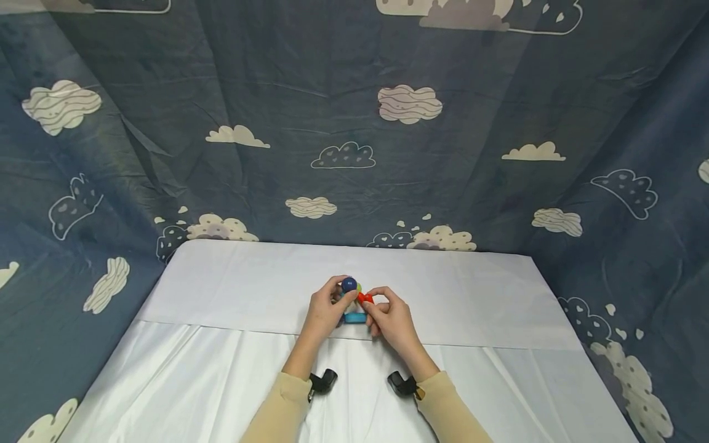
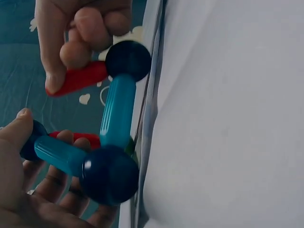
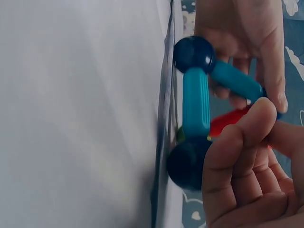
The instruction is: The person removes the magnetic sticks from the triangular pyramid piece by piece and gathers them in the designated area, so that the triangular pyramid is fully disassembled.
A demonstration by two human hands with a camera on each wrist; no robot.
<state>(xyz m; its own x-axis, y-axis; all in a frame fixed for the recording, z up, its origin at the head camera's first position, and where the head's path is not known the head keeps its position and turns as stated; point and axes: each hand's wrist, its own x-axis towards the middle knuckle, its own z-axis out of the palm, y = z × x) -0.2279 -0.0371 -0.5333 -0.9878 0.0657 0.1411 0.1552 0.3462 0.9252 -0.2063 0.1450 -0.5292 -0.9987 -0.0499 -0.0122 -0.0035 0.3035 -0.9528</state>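
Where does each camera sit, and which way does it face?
Head: on the person's head, looking forward and down at the white table; left hand, right hand and sleeves show.
Left wrist: on that wrist, facing its hand; both hands show.
Right wrist: on that wrist, facing its hand; both hands show.
Both wrist views share dark blue balls and teal rods.

Left hand [image 1: 325, 309] grips at dark blue round ball [image 1: 349, 284]; right hand [image 1: 394, 319] pinches small red piece [image 1: 365, 298] just beside. Light blue bar [image 1: 355, 318] low between hands. Beige sleeves [image 1: 279, 406], black wrist devices [image 1: 324, 382]. White cloth-covered table [image 1: 232, 289], dark blue fabric backdrop [image 1: 343, 61] behind, pale cloud prints.
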